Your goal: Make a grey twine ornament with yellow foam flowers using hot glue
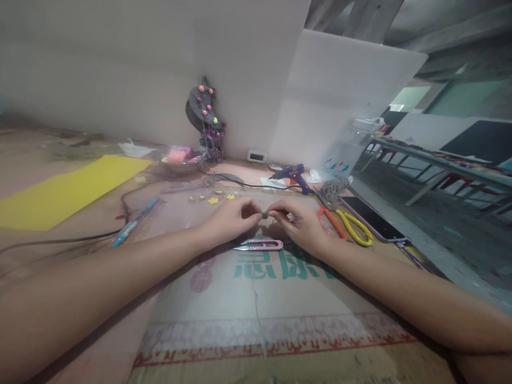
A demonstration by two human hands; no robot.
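Both hands meet at the middle of the table, fingertips pinched round one small dark piece (264,215), too small to name. My left hand (236,220) grips it from the left between thumb and forefinger. From the right, my right hand (298,221) pinches at the same piece. Just below them lie pink thread snips (262,245), blades to the left. Several small yellow flower shapes (213,201) rest beyond my left hand. Scissors with orange and yellow handles (356,228) lie to the right of my right hand.
A blue hot glue gun (294,176) stands behind, its black cord running left. At right lies a phone (374,218). A yellow sheet (76,192) and a blue pen (136,221) are at left. A grey moon-shaped decoration (202,109) leans against the wall.
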